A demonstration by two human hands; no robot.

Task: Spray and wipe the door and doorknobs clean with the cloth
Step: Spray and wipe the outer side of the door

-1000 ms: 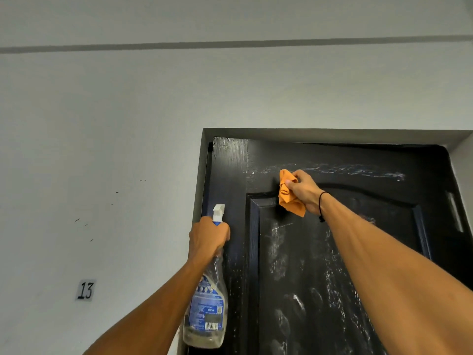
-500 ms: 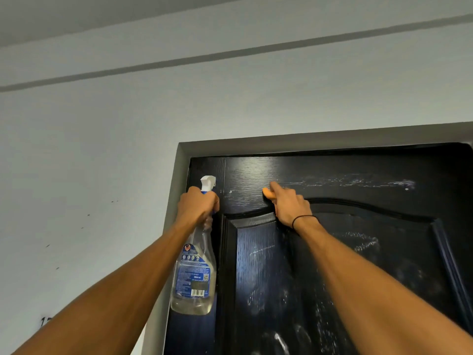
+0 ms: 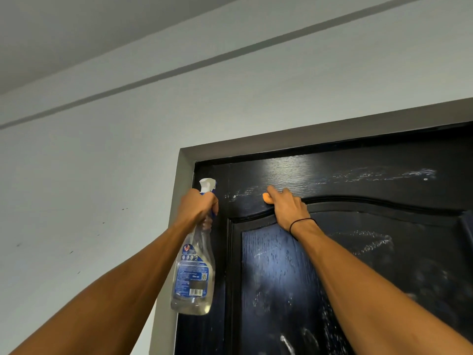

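Head view looks up at the top left corner of a black door [image 3: 384, 252] set in a grey frame [image 3: 281, 139], with a pale wall [image 3: 102, 175] to the left. Left hand [image 3: 195, 207] has its grip curled round the neck of a spray bottle [image 3: 193, 272]. That bottle hangs with its long axis near upright, slightly tilted, clear body down and white nozzle up, the nozzle pointing right toward the door's left edge. Right hand [image 3: 288, 207] presses an orange cloth [image 3: 267, 198] against the door's top rail, just above the arched moulding; its fingers are bent over the cloth, and only a small orange edge shows at the left of the fingertips. A black band [image 3: 300, 222] circles the right wrist. White streaks mark the rail to the right of the hand and the panel below.
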